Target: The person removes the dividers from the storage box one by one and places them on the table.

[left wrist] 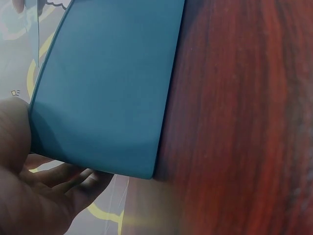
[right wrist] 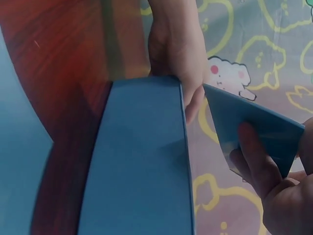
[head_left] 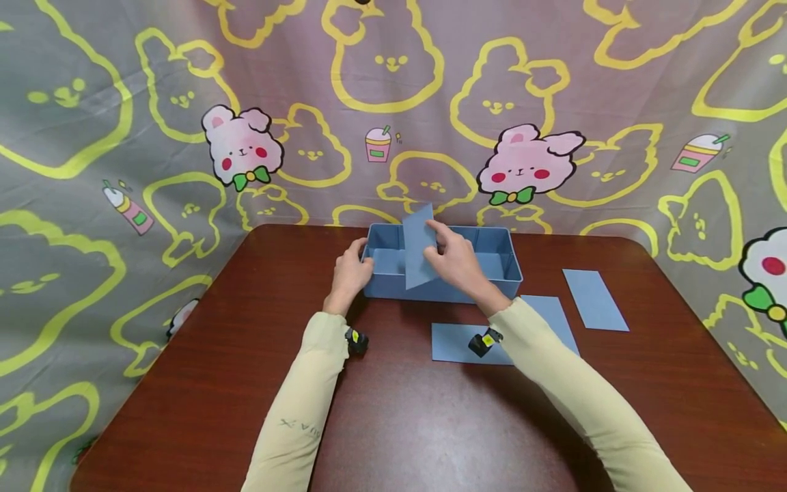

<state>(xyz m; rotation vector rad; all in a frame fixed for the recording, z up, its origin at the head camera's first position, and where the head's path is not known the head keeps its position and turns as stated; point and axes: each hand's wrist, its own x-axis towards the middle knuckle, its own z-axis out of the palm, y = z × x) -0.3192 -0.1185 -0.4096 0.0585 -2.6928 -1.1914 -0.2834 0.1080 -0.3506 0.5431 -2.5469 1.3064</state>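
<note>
A long blue open-topped box (head_left: pixel 384 287) stands toward the back of the table, with upright walls inside splitting it into compartments. My left hand (head_left: pixel 352 272) grips its left end, thumb at the near top edge. In the left wrist view, that hand's fingers (left wrist: pixel 93 188) wrap the end of the box (left wrist: pixel 107 88). My right hand (head_left: pixel 457 258) pinches a thin flat blue panel (head_left: pixel 418 249) between thumb and fingers. The panel is tilted over the middle of the box and hides part of its inside. The right wrist view shows fingers flat against the panel (right wrist: pixel 225 115).
Loose blue panels lie on the table: one (head_left: pixel 595 299) to the right of the box, one (head_left: pixel 550 311) by its near right corner, and one (head_left: pixel 458 342) in front, partly under the right forearm. A patterned curtain (head_left: pixel 307 164) hangs behind the brown table (head_left: pixel 246 328).
</note>
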